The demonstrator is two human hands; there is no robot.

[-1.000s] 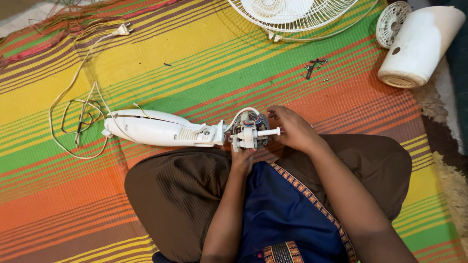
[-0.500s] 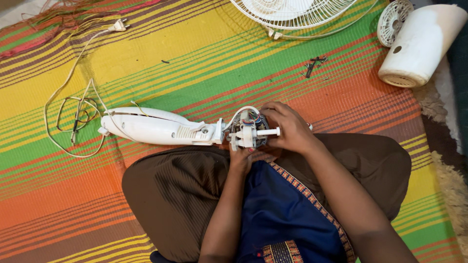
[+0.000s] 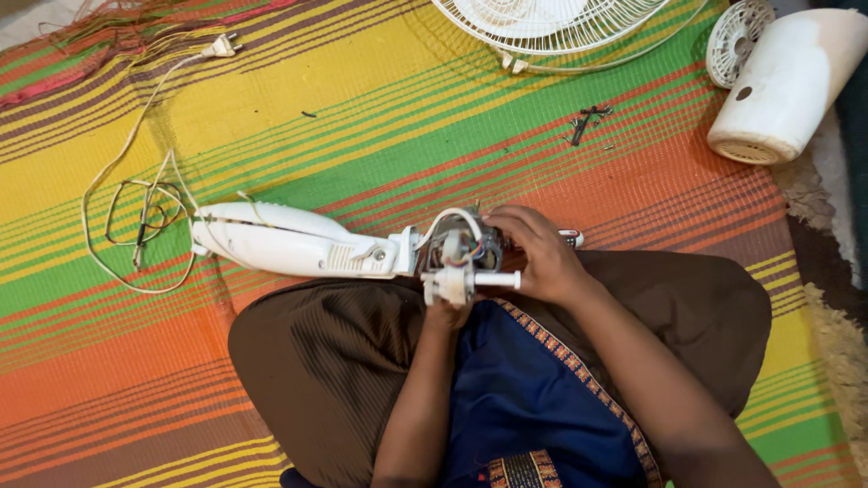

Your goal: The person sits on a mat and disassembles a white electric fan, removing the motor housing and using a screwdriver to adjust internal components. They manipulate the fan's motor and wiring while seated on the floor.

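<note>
Seated on a striped mat, a person works on a white fan stand lying across the lap. Beyond it lie the grille and motor cover. Since a moment ago it has slid slightly right; both hands, left and right, still clasp its exposed motor.

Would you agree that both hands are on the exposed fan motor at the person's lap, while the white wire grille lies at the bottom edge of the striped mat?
Not quite: the head view shows the white wire grille at the top edge of the striped mat, not the bottom. The rest holds: the left hand and right hand are both on the exposed fan motor at the lap.
</note>
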